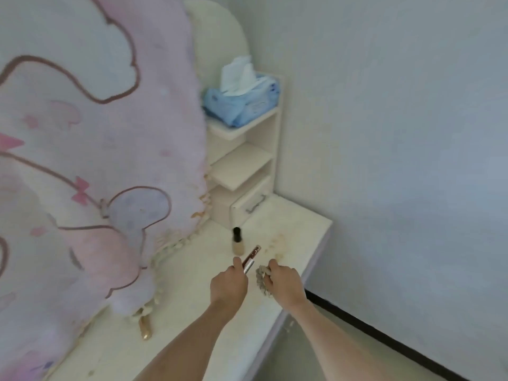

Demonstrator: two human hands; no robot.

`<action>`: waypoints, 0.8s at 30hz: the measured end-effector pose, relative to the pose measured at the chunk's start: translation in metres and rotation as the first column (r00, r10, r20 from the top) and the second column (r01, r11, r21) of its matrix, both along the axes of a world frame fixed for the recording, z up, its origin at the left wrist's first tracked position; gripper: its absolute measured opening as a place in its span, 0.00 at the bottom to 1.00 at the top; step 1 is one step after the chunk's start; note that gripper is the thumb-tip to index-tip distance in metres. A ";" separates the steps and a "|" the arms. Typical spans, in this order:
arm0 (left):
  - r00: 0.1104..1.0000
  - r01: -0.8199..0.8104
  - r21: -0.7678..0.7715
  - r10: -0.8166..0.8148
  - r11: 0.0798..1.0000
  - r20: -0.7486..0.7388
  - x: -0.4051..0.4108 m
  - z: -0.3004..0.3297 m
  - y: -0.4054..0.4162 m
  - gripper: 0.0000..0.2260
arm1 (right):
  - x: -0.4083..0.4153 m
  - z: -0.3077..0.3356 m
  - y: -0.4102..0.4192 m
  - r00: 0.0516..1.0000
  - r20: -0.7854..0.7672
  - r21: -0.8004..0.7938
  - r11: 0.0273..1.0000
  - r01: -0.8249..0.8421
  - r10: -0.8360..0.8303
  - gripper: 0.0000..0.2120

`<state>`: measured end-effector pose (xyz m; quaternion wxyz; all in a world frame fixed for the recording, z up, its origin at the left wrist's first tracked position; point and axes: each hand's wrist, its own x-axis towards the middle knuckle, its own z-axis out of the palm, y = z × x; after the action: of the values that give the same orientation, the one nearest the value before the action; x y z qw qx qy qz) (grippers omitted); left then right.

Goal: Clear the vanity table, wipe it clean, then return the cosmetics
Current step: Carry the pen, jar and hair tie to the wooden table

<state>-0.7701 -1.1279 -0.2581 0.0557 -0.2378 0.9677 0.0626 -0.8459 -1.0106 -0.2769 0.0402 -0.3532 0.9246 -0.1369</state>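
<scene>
My left hand (228, 284) grips a slim red and silver lip gloss tube (250, 257), its tip pointing up and to the right over the cream vanity table (299, 226). My right hand (284, 280) holds a crumpled grey-beige cloth (261, 279) against the tabletop near the right edge. A small foundation bottle with a black cap (237, 242) stands upright just beyond my left hand. Brownish smears (277, 247) mark the table surface ahead of the cloth. A gold tube (145, 327) lies near the blanket's fringe at the lower left.
A pink fluffy blanket (82, 160) drapes over the left side and covers the mirror area. A small shelf unit with a drawer (247, 182) stands at the table's back, with a blue tissue pack (242, 103) on top. The wall (398, 133) runs along the right.
</scene>
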 end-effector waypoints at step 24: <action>0.465 0.877 0.299 -0.822 0.376 -0.330 0.007 0.062 0.628 0.09 | 0.232 0.086 0.645 -0.151 -0.267 -0.047 -0.143 0.989 -0.952 0.12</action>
<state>-0.7632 -0.5003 -0.1960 0.0695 0.3163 0.9122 0.2509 -0.6142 -0.3654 -0.1914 -0.1443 0.4554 0.8785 -0.0010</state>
